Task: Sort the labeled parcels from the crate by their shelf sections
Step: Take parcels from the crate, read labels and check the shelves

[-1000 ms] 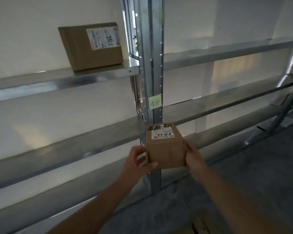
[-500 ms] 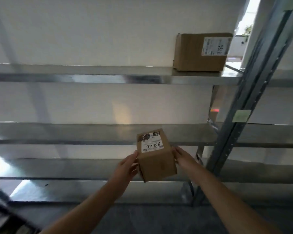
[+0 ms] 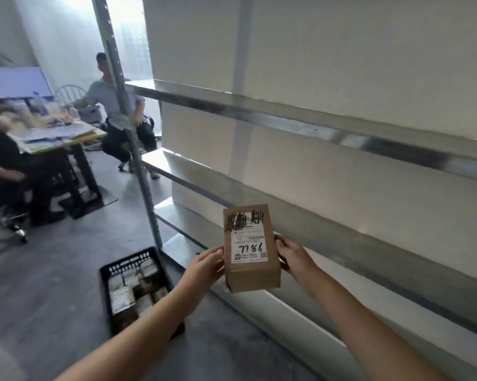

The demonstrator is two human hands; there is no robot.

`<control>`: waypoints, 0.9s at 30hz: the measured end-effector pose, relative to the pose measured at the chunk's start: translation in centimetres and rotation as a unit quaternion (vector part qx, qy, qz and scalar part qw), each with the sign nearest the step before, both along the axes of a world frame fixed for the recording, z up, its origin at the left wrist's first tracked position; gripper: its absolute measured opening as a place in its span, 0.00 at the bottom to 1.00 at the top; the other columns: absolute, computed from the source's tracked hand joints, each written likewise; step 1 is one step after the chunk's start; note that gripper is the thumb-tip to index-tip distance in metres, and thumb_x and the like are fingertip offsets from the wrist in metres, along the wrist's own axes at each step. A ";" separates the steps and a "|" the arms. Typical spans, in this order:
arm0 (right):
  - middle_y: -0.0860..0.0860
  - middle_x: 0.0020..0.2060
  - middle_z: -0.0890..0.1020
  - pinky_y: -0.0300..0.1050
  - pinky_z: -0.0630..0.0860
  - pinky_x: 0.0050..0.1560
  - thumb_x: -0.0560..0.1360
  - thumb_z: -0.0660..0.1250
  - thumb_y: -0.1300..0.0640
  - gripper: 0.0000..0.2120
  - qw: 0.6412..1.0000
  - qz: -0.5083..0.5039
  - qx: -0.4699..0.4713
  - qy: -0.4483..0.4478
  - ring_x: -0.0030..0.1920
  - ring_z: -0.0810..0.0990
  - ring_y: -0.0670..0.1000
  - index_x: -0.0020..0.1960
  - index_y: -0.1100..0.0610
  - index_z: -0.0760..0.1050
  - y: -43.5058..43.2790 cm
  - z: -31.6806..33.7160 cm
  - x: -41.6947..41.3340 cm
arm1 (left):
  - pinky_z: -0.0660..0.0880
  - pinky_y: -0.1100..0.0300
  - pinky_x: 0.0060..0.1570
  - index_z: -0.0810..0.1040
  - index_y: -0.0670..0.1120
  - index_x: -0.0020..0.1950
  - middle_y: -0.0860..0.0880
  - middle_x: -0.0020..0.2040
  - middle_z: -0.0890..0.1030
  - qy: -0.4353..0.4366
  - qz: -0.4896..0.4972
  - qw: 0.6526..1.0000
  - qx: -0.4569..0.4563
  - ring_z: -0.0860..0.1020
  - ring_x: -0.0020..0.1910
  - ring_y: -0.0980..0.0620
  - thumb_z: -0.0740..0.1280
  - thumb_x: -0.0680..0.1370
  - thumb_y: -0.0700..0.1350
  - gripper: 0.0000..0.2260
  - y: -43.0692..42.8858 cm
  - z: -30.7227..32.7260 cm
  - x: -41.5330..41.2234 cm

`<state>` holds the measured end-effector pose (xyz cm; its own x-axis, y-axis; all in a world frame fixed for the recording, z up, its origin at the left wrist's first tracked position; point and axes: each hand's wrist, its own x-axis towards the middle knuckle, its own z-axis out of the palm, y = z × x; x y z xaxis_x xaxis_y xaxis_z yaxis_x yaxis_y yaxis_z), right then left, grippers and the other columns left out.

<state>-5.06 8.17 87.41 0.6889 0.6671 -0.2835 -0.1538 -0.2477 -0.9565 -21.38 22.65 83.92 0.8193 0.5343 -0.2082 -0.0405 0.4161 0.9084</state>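
Note:
A small brown cardboard parcel (image 3: 251,270) with a white label reading 7786 is held upright in front of me, label facing me. My left hand (image 3: 207,266) grips its left side and my right hand (image 3: 293,259) grips its right side, fingers curled round the edges. The black plastic crate (image 3: 108,273) sits on the floor below left, with several more parcels inside. The metal shelf (image 3: 328,130) runs along the wall to the right, its visible levels bare.
A shelf upright post (image 3: 127,127) stands left of the parcel. Beyond it a seated person (image 3: 113,105) and a cluttered desk (image 3: 53,133) with a monitor fill the left. A chair base (image 3: 9,226) is at far left. Grey floor lies around the crate.
My view has swung left along the shelf; the shelved box has left the frame, and the crate and desk area have appeared. The parcel in my hands has turned so its label reads upright.

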 end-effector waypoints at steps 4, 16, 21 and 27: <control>0.52 0.54 0.82 0.35 0.77 0.38 0.83 0.57 0.62 0.15 0.996 0.087 -0.013 -0.017 0.46 0.82 0.44 0.68 0.55 0.72 5.9 -0.3 0.1 | 0.79 0.63 0.42 0.80 0.39 0.59 0.43 0.52 0.85 0.034 0.108 0.994 0.001 0.84 0.49 0.50 0.60 0.81 0.40 0.11 3.3 -0.8 -1.5; 0.50 0.61 0.80 0.55 0.76 0.61 0.82 0.57 0.63 0.17 0.963 0.266 0.040 0.030 0.62 0.78 0.53 0.69 0.52 0.71 20.9 -1.4 4.8 | 0.80 0.59 0.42 0.77 0.38 0.61 0.43 0.47 0.85 0.029 0.335 0.941 -0.042 0.84 0.44 0.49 0.58 0.79 0.32 0.13 11.4 1.0 0.0; 0.51 0.59 0.81 0.41 0.75 0.45 0.82 0.56 0.64 0.18 0.944 0.316 0.065 0.061 0.54 0.81 0.47 0.68 0.52 0.72 24.5 -2.0 4.1 | 0.80 0.61 0.43 0.75 0.38 0.64 0.42 0.50 0.84 0.041 0.392 0.918 -0.036 0.83 0.46 0.49 0.58 0.80 0.33 0.14 12.8 1.3 -0.5; 0.49 0.60 0.81 0.42 0.74 0.43 0.83 0.55 0.60 0.16 0.929 0.356 0.046 0.084 0.55 0.80 0.47 0.68 0.48 0.72 28.0 -2.9 3.2 | 0.80 0.62 0.39 0.75 0.38 0.66 0.43 0.51 0.84 0.045 0.438 0.896 -0.056 0.83 0.46 0.50 0.59 0.80 0.34 0.15 14.4 0.5 -1.3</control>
